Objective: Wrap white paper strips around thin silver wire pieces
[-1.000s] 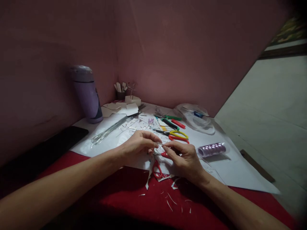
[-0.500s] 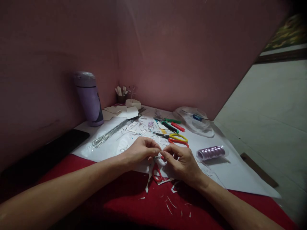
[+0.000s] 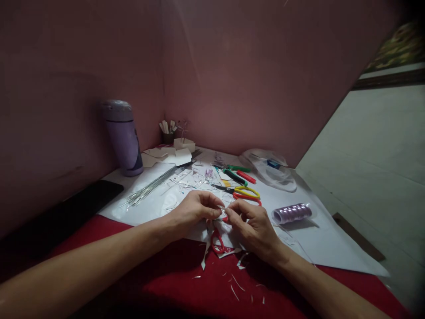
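1. Head view: pink wall beyond the grip; white paper and red cloth below.
2. Left hand, right hand: fingertips pinching a small pale piece between them.
3. Red scissors: just nearer, partly hidden.
4. Yellow-and-red scissors: just beyond.
5. Purple spool: rightward.

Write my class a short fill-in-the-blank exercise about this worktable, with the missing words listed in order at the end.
The left hand and right hand hold a thin pale strip at their ____.
In this view, the tall bottle stands to the ____ of the spool.
The scissors with black blades have one orange-red handle loop and one ____ loop.
The bottle's body is coloured ____.
Missing words: fingertips; left; yellow; purple
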Tool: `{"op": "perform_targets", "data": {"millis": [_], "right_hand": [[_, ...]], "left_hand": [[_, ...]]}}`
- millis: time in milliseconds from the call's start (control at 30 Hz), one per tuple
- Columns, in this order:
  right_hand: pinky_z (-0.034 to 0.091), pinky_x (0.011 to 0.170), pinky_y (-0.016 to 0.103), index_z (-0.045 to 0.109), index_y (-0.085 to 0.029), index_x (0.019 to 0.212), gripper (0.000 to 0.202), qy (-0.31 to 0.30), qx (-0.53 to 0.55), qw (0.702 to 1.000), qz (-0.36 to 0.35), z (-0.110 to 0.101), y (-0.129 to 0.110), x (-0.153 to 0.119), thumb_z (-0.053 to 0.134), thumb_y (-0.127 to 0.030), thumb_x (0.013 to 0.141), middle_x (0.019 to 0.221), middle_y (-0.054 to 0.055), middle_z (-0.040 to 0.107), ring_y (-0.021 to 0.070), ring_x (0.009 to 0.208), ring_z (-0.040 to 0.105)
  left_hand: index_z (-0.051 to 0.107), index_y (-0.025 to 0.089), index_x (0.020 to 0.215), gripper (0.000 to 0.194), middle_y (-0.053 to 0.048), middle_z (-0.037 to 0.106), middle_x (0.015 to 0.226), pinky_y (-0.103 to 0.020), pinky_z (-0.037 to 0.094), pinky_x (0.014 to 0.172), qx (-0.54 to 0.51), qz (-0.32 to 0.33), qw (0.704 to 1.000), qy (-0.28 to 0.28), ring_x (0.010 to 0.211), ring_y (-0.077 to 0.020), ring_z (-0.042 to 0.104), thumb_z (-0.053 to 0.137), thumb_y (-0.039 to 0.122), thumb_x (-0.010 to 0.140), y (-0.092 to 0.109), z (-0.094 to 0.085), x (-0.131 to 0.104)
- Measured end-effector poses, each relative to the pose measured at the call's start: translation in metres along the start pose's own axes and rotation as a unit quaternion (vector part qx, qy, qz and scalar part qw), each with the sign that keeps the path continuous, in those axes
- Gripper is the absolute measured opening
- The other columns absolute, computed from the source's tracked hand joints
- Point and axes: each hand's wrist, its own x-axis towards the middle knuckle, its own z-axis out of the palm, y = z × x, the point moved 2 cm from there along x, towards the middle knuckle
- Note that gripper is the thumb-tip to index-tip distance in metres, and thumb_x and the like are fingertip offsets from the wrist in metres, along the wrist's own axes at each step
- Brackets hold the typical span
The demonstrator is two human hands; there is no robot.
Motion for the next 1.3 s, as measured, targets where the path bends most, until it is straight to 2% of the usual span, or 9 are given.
{"op": "perform_targets", "data": {"millis": [167, 333, 467, 600, 933, 1133, 1300], "right_hand": [[0.036, 0.052, 0.023, 0.059, -0.016, 0.069, 0.02, 0.009, 0.006, 1.0, 0.001, -0.001, 0.0, 0.0, 0.05, -0.022, 0.086, 0.062, -0.001, 0.058, 0.0101, 0.053, 0.048], [0.036, 0.051, 0.022, 0.06, -0.016, 0.071, 0.019, 0.009, 0.009, 1.0, -0.002, 0.0, 0.001, 0.0, 0.05, -0.022, 0.086, 0.063, -0.001, 0.058, 0.01, 0.054, 0.048], [0.036, 0.05, 0.022, 0.06, -0.016, 0.07, 0.018, 0.017, 0.004, 1.0, 0.0, 0.0, 0.001, -0.001, 0.051, -0.022, 0.085, 0.061, -0.001, 0.057, 0.0099, 0.052, 0.046], [0.036, 0.048, 0.023, 0.06, -0.016, 0.071, 0.017, 0.021, -0.001, 1.0, -0.003, -0.001, -0.001, -0.002, 0.052, -0.023, 0.085, 0.059, -0.001, 0.055, 0.0102, 0.05, 0.046], [0.038, 0.051, 0.023, 0.062, -0.017, 0.075, 0.016, 0.015, 0.007, 1.0, 0.004, 0.0, -0.002, -0.002, 0.051, -0.021, 0.085, 0.065, 0.0, 0.059, 0.0109, 0.054, 0.049], [0.037, 0.048, 0.023, 0.058, -0.017, 0.066, 0.015, 0.057, -0.009, 0.998, -0.005, -0.001, -0.003, -0.004, 0.053, -0.016, 0.08, 0.057, -0.002, 0.052, 0.0101, 0.05, 0.045], [0.042, 0.051, 0.024, 0.056, -0.018, 0.072, 0.013, 0.13, 0.04, 0.99, 0.024, -0.008, -0.004, -0.004, 0.05, -0.021, 0.084, 0.062, -0.001, 0.056, 0.0111, 0.052, 0.052]], "left_hand": [[0.062, 0.01, 0.081, 0.024, -0.003, 0.063, 0.067, -0.021, 0.037, 0.051, -0.034, -0.008, 0.999, -0.005, 0.051, -0.0079, 0.053, 0.072, 0.011, 0.059, 0.0, 0.002, 0.0], [0.062, 0.01, 0.078, 0.019, -0.003, 0.062, 0.063, -0.02, 0.035, 0.047, 0.001, -0.016, 1.0, 0.004, 0.044, -0.0053, 0.048, 0.072, 0.017, 0.063, 0.002, 0.004, -0.002], [0.062, 0.009, 0.076, 0.016, -0.004, 0.063, 0.065, -0.019, 0.034, 0.047, 0.01, -0.012, 1.0, -0.002, 0.046, -0.0052, 0.048, 0.07, 0.015, 0.063, 0.003, 0.004, -0.002], [0.061, 0.01, 0.075, 0.017, -0.004, 0.063, 0.064, -0.019, 0.033, 0.045, 0.006, -0.02, 1.0, -0.005, 0.042, -0.0044, 0.046, 0.069, 0.022, 0.067, 0.004, 0.003, -0.002], [0.06, 0.01, 0.073, 0.015, -0.005, 0.063, 0.067, -0.018, 0.035, 0.042, 0.035, -0.02, 0.999, -0.005, 0.041, -0.0046, 0.048, 0.064, 0.024, 0.071, 0.004, 0.004, -0.002], [0.058, 0.011, 0.07, 0.009, -0.002, 0.059, 0.055, -0.018, 0.033, 0.038, 0.106, -0.043, 0.993, 0.035, 0.036, -0.0057, 0.047, 0.062, 0.019, 0.068, 0.008, 0.007, -0.003], [0.056, 0.012, 0.065, 0.005, -0.002, 0.058, 0.059, -0.019, 0.037, 0.036, 0.088, -0.013, 0.993, 0.073, 0.04, -0.0061, 0.047, 0.057, 0.016, 0.067, 0.018, 0.001, -0.003]]}}
